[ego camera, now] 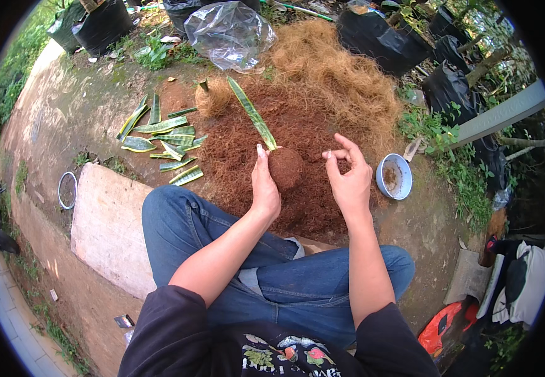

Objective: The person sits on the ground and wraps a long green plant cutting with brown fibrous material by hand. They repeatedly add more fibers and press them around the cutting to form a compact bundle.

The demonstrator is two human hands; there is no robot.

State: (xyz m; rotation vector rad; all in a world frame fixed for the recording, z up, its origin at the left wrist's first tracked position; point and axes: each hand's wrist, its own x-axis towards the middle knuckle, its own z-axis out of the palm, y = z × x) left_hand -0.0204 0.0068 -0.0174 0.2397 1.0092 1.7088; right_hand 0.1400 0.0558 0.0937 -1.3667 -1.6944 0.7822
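My left hand [266, 188] cups a round ball of brown coir peat [287, 168] from its left side. A striped snake plant leaf cutting [252, 113] stands out of the ball's top and leans up to the left; my left thumb lies by its base. To the right, apart from the ball, my right hand [349, 172] is raised with nothing in it, thumb and fingers slightly parted. Beneath both hands spreads a heap of loose reddish-brown coir peat [235, 165]. A finished-looking fibre-wrapped ball [212, 100] with a short leaf stub sits at the heap's far left edge.
Several cut snake plant leaves [173, 139] lie left of the heap. Behind it are a pile of coconut fibre [333, 70] and a clear plastic bag [230, 33]. A pale bowl [394, 176] stands at right. A board [110, 226] and a ring [67, 190] lie left.
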